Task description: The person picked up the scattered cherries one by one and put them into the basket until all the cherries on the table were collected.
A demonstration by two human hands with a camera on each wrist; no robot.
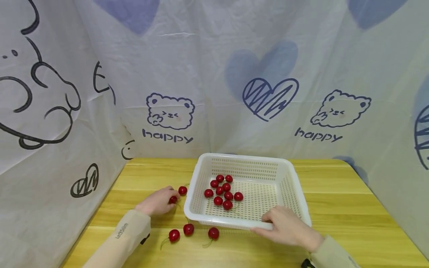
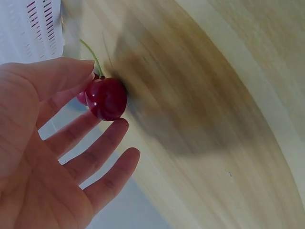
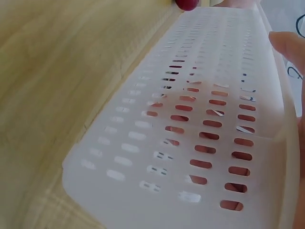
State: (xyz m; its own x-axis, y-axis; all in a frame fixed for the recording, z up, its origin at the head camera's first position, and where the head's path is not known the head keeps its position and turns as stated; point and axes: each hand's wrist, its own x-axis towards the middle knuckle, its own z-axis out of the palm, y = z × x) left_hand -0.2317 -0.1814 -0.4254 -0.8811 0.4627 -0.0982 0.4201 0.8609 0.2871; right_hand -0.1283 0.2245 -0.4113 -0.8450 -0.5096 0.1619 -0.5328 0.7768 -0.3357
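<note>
In the head view, my left hand [image 1: 160, 202] is at the left of a white plastic basket [image 1: 248, 223], thumb and forefinger around a red cherry [image 2: 108, 99] with a green stem. The other fingers of that hand spread loosely below the cherry in the left wrist view. Just beyond lies another cherry [image 1: 182, 190], close to the basket's left wall. My right hand [image 1: 285, 227] grips the basket's near rim, fingers over the inside and thumb outside. Several red cherries [image 1: 226, 187] lie inside the basket, mostly toward its left half.
Three stemmed cherries lie on the wooden table [image 1: 335, 208] in front of the basket: one at the left [image 1: 174, 235], a middle one [image 1: 188, 229] and one at the right [image 1: 213, 233]. A printed white curtain [image 1: 214, 74] encloses the back and sides.
</note>
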